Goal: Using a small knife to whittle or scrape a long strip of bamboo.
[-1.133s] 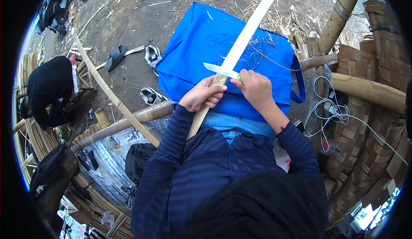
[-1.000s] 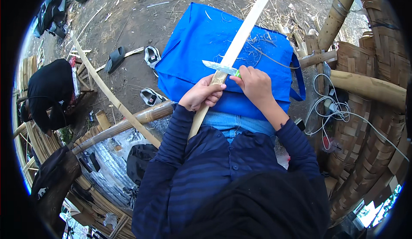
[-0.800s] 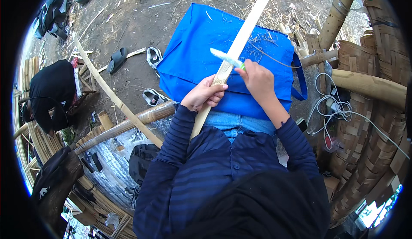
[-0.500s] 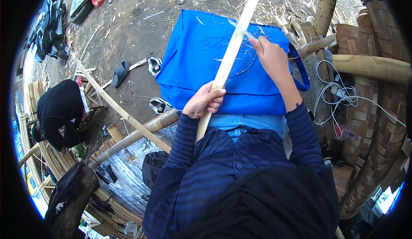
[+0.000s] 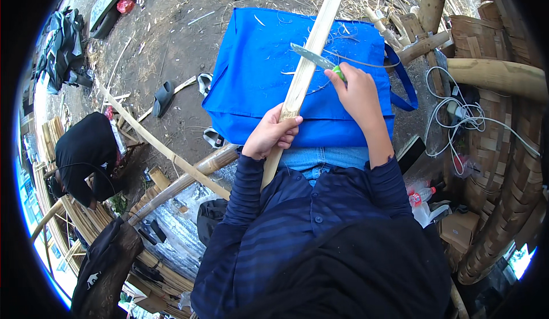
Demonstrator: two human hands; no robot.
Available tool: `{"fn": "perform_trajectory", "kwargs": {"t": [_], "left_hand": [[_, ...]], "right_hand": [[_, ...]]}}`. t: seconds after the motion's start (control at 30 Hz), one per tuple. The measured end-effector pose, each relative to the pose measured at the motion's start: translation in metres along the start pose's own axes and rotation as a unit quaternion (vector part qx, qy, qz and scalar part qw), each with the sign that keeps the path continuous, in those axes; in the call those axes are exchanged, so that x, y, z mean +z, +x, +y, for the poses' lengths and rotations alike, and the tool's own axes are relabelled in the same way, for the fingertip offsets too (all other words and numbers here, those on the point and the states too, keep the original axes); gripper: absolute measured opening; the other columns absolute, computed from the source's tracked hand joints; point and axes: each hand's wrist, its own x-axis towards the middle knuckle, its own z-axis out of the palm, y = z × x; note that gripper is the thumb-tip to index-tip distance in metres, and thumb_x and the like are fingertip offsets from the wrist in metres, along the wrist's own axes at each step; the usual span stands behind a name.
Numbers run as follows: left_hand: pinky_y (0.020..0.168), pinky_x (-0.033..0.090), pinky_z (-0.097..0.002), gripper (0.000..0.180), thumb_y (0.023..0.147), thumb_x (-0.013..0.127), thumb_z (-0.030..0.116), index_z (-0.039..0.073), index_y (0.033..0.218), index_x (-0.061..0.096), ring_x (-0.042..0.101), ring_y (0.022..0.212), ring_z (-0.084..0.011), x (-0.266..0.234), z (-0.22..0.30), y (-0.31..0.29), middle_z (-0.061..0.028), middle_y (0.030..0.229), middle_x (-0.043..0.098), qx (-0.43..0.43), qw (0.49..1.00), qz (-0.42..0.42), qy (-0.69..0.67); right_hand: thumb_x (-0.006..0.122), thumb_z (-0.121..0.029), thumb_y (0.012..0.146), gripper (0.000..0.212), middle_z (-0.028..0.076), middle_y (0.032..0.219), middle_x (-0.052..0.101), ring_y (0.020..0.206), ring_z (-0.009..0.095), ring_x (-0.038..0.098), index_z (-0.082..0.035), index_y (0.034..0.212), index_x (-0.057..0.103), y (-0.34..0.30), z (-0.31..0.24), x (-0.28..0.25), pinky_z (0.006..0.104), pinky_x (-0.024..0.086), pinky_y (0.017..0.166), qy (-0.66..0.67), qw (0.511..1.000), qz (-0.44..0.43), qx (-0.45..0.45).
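Back toward me comes my right hand [image 5: 359, 93], clenching the knife [image 5: 313, 57] across the bamboo slat [image 5: 307, 70]; my left hand [image 5: 272, 134] grips it below, over blue cloth [image 5: 257, 73] on dirt ground [image 5: 171, 33].

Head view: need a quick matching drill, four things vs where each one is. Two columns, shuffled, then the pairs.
Things:
1. knife
2. bamboo strip
3. blue cloth
4. white cable

Places:
A. spread over the lap, under the strip
B. in the right hand, blade lying across the strip
C. coiled by the woven bamboo at the right
D. gripped low down by the left hand

Pairs: 1-B, 2-D, 3-A, 4-C
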Motion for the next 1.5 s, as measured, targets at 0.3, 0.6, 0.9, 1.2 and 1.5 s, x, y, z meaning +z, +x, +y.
{"fn": "perform_trajectory", "kwargs": {"t": [0.3, 0.6, 0.9, 1.2, 1.5], "left_hand": [[0.040, 0.027, -0.0161, 0.024, 0.089, 0.060, 0.015, 0.011, 0.107, 0.045, 0.033, 0.048, 0.0001, 0.000, 0.003, -0.011, 0.0062, 0.064, 0.038, -0.030, 0.999, 0.038, 0.019], [0.040, 0.028, -0.0170, 0.022, 0.088, 0.062, 0.014, 0.009, 0.100, 0.044, 0.036, 0.048, -0.0005, 0.014, 0.011, -0.027, 0.0045, 0.065, 0.043, 0.029, 1.000, -0.007, -0.001], [0.040, 0.029, -0.0167, 0.021, 0.088, 0.061, 0.015, 0.010, 0.102, 0.045, 0.037, 0.048, -0.0006, 0.027, 0.015, -0.037, 0.0047, 0.065, 0.043, 0.037, 0.999, -0.013, 0.001], [0.039, 0.031, -0.0156, 0.019, 0.088, 0.061, 0.016, 0.011, 0.100, 0.048, 0.039, 0.048, -0.0002, 0.028, 0.013, -0.032, 0.0052, 0.063, 0.043, 0.046, 0.998, -0.018, 0.026], [0.038, 0.028, -0.0150, 0.020, 0.089, 0.061, 0.014, 0.011, 0.101, 0.045, 0.035, 0.046, 0.0002, 0.022, 0.008, -0.025, 0.0056, 0.062, 0.042, 0.005, 0.997, -0.050, -0.053]], "right_hand": [[0.060, -0.034, 0.085, 0.034, 0.011, 0.063, 0.053, 0.063, 0.029, 0.056, -0.006, 0.071, 0.049, -0.041, -0.031, 0.005, 0.0394, 0.039, 0.055, 0.059, 0.978, -0.135, -0.144], [0.058, -0.032, 0.088, 0.033, 0.011, 0.059, 0.051, 0.054, 0.030, 0.053, -0.004, 0.073, 0.048, -0.010, -0.009, -0.024, 0.0390, 0.039, 0.049, 0.050, 0.986, -0.101, -0.123], [0.059, -0.035, 0.088, 0.036, 0.010, 0.056, 0.047, 0.049, 0.028, 0.052, -0.005, 0.072, 0.047, 0.018, 0.006, -0.042, 0.0375, 0.039, 0.045, -0.069, 0.964, -0.032, -0.256], [0.059, -0.045, 0.084, 0.043, 0.006, 0.056, 0.045, 0.047, 0.022, 0.052, -0.009, 0.067, 0.044, -0.030, -0.047, -0.047, 0.0332, 0.039, 0.043, -0.055, 0.905, -0.088, -0.413], [0.054, -0.037, 0.091, 0.038, 0.007, 0.052, 0.047, 0.042, 0.025, 0.052, -0.008, 0.068, 0.043, -0.006, -0.016, -0.042, 0.0350, 0.038, 0.038, -0.111, 0.935, -0.049, -0.334]]}}
